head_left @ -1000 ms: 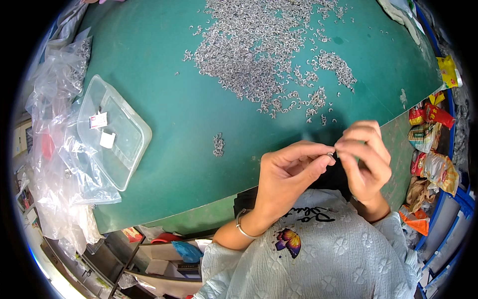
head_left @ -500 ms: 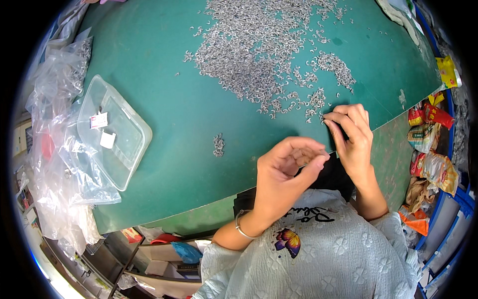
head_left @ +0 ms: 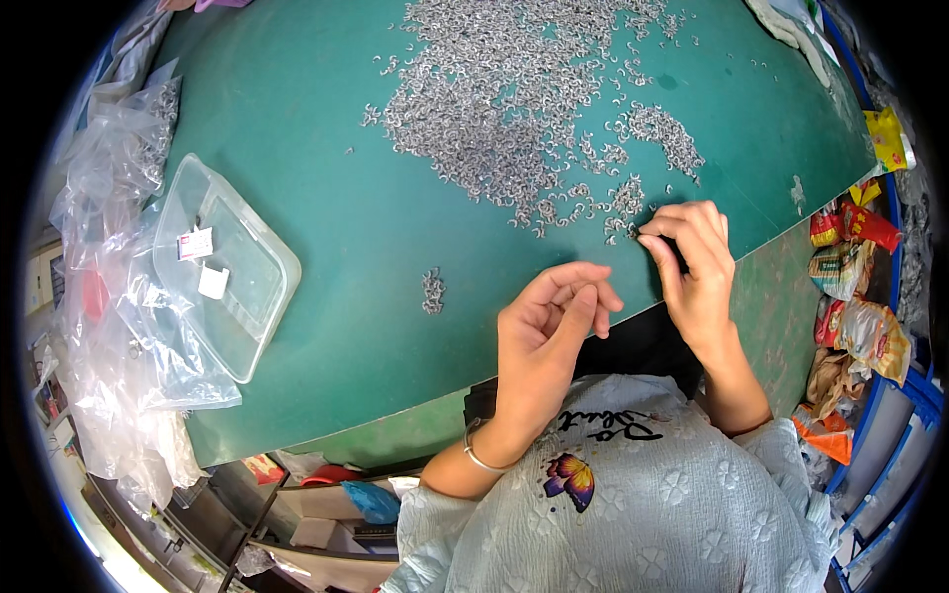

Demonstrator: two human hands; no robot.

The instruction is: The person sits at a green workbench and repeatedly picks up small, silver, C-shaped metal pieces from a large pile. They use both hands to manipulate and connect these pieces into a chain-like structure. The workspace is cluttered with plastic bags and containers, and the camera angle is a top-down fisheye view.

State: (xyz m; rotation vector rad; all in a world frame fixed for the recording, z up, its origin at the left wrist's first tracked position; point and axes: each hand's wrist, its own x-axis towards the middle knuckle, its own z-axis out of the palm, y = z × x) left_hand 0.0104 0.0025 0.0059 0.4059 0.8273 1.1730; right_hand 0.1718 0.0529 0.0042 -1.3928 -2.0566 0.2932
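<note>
Since a moment ago her right hand (head_left: 697, 272) has left the left one and gone down to the near fringe of the big heap of small silvery curved metal pieces (head_left: 524, 99), fingertips (head_left: 652, 240) pinched together on the loose bits lying at the heap's edge, close to the near edge of the green table mat (head_left: 326, 296); whether a piece is actually caught between them I cannot tell. Her left hand (head_left: 549, 331) has stayed just above the near edge of the mat, palm turned up, fingers half curled and thumb laid along them, loosely cupped; anything in it is too small to make out. A little separate clump of the same metal pieces (head_left: 432, 290) sits on the mat just left of that hand. Toward the left edge lies a clear rectangular plastic tray (head_left: 222, 267) with two small white tags in it, resting against a pile of crumpled clear plastic bags (head_left: 119, 326).
</note>
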